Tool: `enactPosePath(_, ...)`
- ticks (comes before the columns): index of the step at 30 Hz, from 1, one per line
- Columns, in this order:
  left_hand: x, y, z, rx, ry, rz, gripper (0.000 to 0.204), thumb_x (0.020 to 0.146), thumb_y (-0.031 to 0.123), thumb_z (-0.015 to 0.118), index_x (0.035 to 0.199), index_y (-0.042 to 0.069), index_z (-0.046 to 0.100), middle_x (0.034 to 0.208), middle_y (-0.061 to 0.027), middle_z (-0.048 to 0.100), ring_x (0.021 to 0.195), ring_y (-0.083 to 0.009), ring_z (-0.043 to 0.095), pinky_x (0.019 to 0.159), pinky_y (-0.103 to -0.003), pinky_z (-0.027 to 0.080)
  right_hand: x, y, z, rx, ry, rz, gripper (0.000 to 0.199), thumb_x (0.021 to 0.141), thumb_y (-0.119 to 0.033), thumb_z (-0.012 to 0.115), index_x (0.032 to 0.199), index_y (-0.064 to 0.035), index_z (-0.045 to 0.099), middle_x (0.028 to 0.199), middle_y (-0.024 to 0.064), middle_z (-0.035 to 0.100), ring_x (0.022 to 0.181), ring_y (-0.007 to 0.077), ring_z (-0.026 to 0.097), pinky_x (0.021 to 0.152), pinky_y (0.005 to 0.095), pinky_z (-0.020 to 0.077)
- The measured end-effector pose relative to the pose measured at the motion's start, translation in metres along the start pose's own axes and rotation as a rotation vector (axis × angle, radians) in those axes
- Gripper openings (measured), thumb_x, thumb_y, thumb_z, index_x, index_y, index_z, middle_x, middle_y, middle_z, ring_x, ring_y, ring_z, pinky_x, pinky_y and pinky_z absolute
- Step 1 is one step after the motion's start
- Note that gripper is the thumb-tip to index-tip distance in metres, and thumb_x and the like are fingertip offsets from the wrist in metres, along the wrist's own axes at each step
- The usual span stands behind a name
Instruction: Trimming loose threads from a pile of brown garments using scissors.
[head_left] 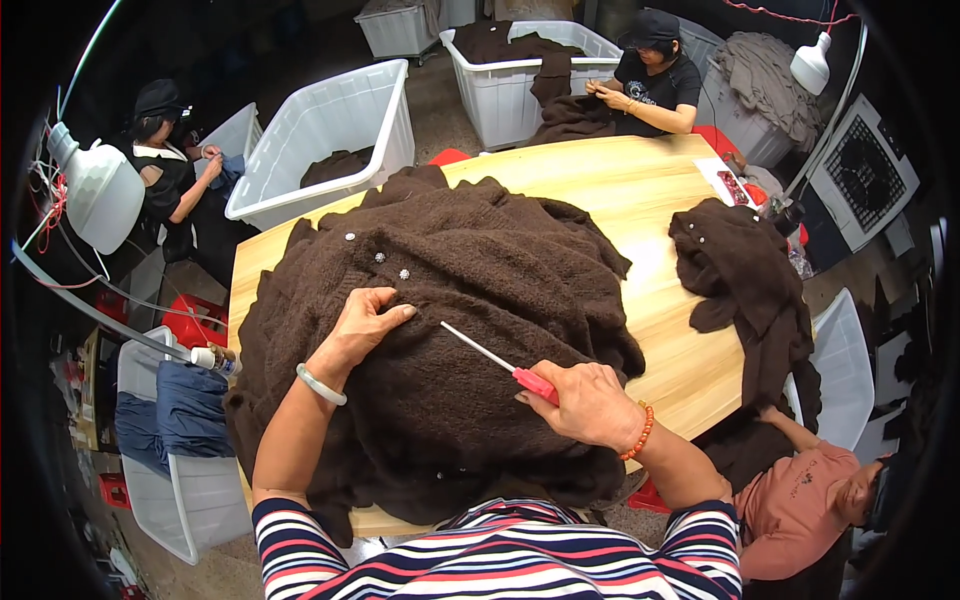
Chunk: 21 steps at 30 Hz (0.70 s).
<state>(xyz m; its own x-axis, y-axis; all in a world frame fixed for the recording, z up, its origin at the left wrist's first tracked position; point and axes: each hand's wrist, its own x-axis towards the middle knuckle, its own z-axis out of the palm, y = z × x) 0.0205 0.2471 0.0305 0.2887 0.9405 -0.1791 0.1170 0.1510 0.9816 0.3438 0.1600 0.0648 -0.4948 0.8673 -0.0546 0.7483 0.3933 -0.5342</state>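
Observation:
A wide heap of dark brown knitted garments covers the table in front of me. My left hand rests on it with bent fingers, and the thumb and forefinger appear to grip a fold of the cloth. Just beyond that hand, shiny round buttons sit on the knit. My right hand is wrapped round the pink handle of a thin-shafted tool. Its slim metal shaft reaches up and left over the cloth, its tip a short way from my left thumb. I cannot make out the tip's exact shape.
More brown garments lie on the wooden table at right. Large white bins stand behind and beside it. Two people work at the far side, another at the lower right. A lamp hangs at left, another bulb at right.

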Motion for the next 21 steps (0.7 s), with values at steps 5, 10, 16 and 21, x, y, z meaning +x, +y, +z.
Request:
enactPosePath(5,-0.003,0.006,0.008,-0.022,-0.002,0.026,0.014,0.091,0.009,0.069,0.098,-0.002,0.07,0.087,0.0006,0.069,0.074,-0.0045,0.061,0.069,-0.021,0.051,0.001,-0.002,0.004,-0.021,0.0,-0.032,0.032,0.092,-0.038,0.062,0.099,-0.0069,0.061,0.069,0.0194,0.066,0.068,0.0402,0.067,0.067,0.0489,0.053)
enactPosePath(10,0.006,0.004,0.012,0.013,-0.023,0.022,0.014,0.091,0.009,0.069,0.099,-0.002,0.069,0.09,0.0002,0.07,0.078,-0.0054,0.062,0.073,-0.021,0.052,0.005,0.001,0.005,0.009,-0.032,-0.069,0.032,0.092,-0.039,0.062,0.096,-0.007,0.059,0.069,0.0187,0.066,0.068,0.0388,0.067,0.066,0.0479,0.0538)
enactPosePath(16,0.001,-0.014,-0.02,0.121,0.082,0.066,0.025,0.085,-0.006,0.057,0.106,-0.004,0.07,0.093,-0.0023,0.069,0.083,-0.0078,0.063,0.081,-0.023,0.052,0.013,-0.009,-0.003,-0.019,-0.033,-0.033,0.028,0.091,-0.037,0.064,0.099,-0.0096,0.061,0.072,0.0188,0.066,0.073,0.0396,0.066,0.067,0.0489,0.0519)
enactPosePath(21,0.017,-0.007,0.015,0.268,-0.008,0.093,0.027,0.082,0.018,0.07,0.104,0.002,0.073,0.079,-0.0057,0.071,0.074,-0.0113,0.061,0.068,-0.03,0.05,-0.006,0.011,0.004,-0.015,0.053,-0.001,0.025,0.086,-0.031,0.071,0.102,-0.0132,0.065,0.074,0.0173,0.067,0.074,0.0404,0.066,0.066,0.0492,0.0509)
